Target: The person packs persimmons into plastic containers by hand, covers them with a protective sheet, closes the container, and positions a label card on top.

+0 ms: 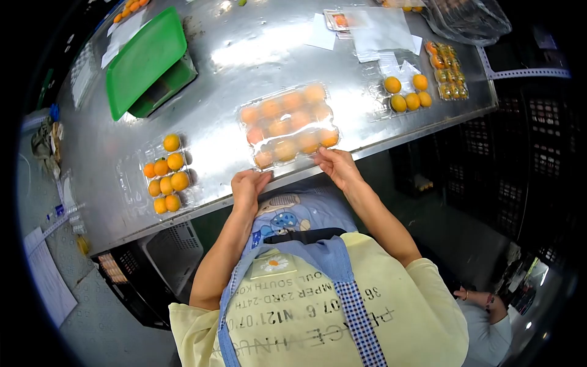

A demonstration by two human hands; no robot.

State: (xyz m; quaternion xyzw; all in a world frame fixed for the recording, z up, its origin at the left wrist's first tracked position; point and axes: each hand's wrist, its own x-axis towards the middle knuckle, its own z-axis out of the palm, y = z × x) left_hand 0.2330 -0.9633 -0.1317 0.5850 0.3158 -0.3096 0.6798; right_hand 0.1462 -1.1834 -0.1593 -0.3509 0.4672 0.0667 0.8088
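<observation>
Right in front of me, near the table's edge, lies a closed clear plastic clamshell box (288,122) filled with rows of orange fruit. At its near left corner, my left hand (246,188) has fingers and thumb pressed together on the rim. My right hand (338,168) pinches the near right corner between thumb and fingers. Glare on the lid blurs the fruit inside. To the left sits an open clear clamshell box (136,182), partly filled with several oranges (173,161). Another partly filled box with oranges (398,103) is off to the right.
A green tray (147,61) leans over a green bin at the back left. Another filled box (448,70) stands at the right table end, near papers (391,33) and a plastic bag (468,18). Crates (489,153) are beyond the metal table (251,67); another person's arm (483,300) shows lower right.
</observation>
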